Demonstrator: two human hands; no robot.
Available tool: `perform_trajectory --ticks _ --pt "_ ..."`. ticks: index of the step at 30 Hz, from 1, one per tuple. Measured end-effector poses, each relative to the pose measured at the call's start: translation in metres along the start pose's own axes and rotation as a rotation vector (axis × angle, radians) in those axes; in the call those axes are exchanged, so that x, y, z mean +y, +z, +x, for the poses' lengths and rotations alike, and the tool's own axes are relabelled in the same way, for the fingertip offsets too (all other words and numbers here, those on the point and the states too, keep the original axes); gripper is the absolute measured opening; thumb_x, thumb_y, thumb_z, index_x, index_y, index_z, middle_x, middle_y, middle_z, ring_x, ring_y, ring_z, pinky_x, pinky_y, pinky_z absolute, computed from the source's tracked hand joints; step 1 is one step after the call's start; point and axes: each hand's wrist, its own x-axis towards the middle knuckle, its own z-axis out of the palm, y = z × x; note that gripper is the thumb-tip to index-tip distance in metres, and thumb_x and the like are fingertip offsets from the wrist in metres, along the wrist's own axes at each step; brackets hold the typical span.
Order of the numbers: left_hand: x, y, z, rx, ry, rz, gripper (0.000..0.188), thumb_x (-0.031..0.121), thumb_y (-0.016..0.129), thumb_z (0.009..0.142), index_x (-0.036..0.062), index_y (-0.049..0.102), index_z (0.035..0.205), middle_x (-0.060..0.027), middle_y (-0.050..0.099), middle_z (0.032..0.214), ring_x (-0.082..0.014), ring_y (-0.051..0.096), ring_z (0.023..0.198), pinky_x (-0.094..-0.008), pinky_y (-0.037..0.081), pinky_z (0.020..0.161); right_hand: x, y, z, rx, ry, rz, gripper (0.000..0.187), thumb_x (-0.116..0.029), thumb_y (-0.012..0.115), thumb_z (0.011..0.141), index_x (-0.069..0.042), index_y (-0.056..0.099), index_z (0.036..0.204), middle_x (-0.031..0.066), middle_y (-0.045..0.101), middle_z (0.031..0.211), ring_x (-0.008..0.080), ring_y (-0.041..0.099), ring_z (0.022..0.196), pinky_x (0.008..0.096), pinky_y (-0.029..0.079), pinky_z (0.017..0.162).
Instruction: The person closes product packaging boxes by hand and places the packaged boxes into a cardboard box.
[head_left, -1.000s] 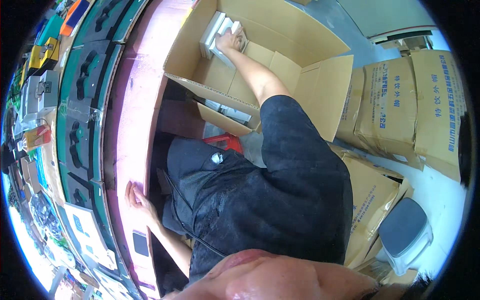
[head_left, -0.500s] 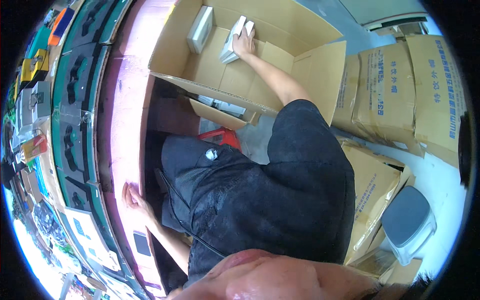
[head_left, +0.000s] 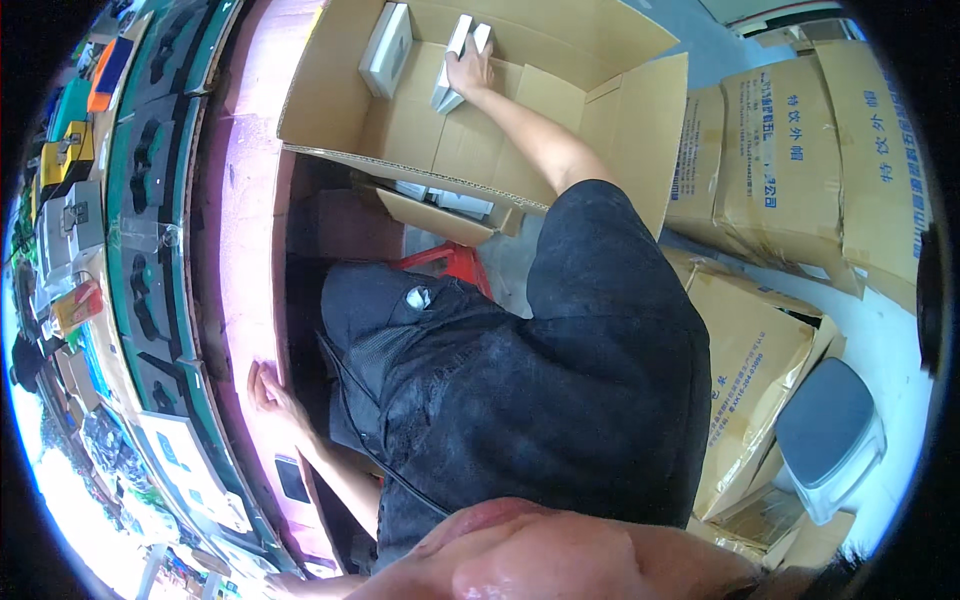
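Left hand [head_left: 272, 393]: loosely bent, apparently holding nothing, on right edge of long pink bench [head_left: 245, 230].
Right hand [head_left: 470, 72]: grasping flat white rectangular boxes [head_left: 457, 36] inside open brown cardboard carton [head_left: 630, 125], far side.
White boxes: probably light, stiff, smooth, corners dentable; best held across broad faces.
Count: bench, one; boxes, at least one by carton's left wall, apparently two grasped; carton, one.

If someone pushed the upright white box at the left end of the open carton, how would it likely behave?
The white box is probably stiff, given its straight edges and flat faces. Standing on a narrow side, it might tip if pushed toward the middle of the carton. With those square corners, rolling seems unlikely.
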Motion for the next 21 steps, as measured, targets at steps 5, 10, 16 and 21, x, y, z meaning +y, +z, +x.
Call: perform_trajectory --ticks 5,10,16,21 --pt "0.0 -0.007 -0.006 0.005 -0.044 -0.02 0.039 0.027 0.056 0.111 -0.0034 0.079 0.118 -0.0171 0.074 0.129 -0.032 0.068 0.123 -0.0426 0.052 0.109 -0.017 0.008 -0.001 -0.148 0.014 0.032 0.079 -0.047 0.072 0.091 -0.026 0.04 0.161 0.0323 0.027 0.168 0.0538 0.06 0.131 0.0576 0.052 0.108" --pt "0.0 0.0 0.0 -0.015 0.006 -0.017 0.038 0.027 0.056 0.111 -0.0026 0.079 0.118 -0.0169 0.074 0.129 -0.0318 0.069 0.122 -0.0427 0.052 0.109 0.001 0.017 0.014 -0.021 -0.026 -0.06 0.107 -0.066 0.084 0.077 -0.019 0.039 0.162 0.0309 0.029 0.169 0.0511 0.06 0.133 0.0566 0.054 0.106" --pt "-0.006 -0.003 -0.007 -0.002 -0.033 -0.031 0.038 0.027 0.057 0.11 -0.0019 0.08 0.117 -0.0161 0.075 0.128 -0.0319 0.07 0.12 -0.0426 0.053 0.107 -0.032 0.025 -0.009 -0.029 0.077 -0.018 0.129 -0.071 0.092 0.06 -0.016 0.037 0.163 0.0301 0.021 0.172 0.0499 0.061 0.132 0.0557 0.056 0.103" --pt "0.002 -0.005 -0.007 -0.004 -0.023 0.027 0.037 0.027 0.057 0.11 -0.0012 0.08 0.117 -0.0147 0.075 0.129 -0.0317 0.07 0.12 -0.0423 0.054 0.106 -0.04 0.023 -0.011 -0.029 0.057 -0.023 0.131 -0.07 0.094 0.059 -0.014 0.036 0.163 0.031 0.02 0.173 0.0494 0.048 0.146 0.0552 0.052 0.11"
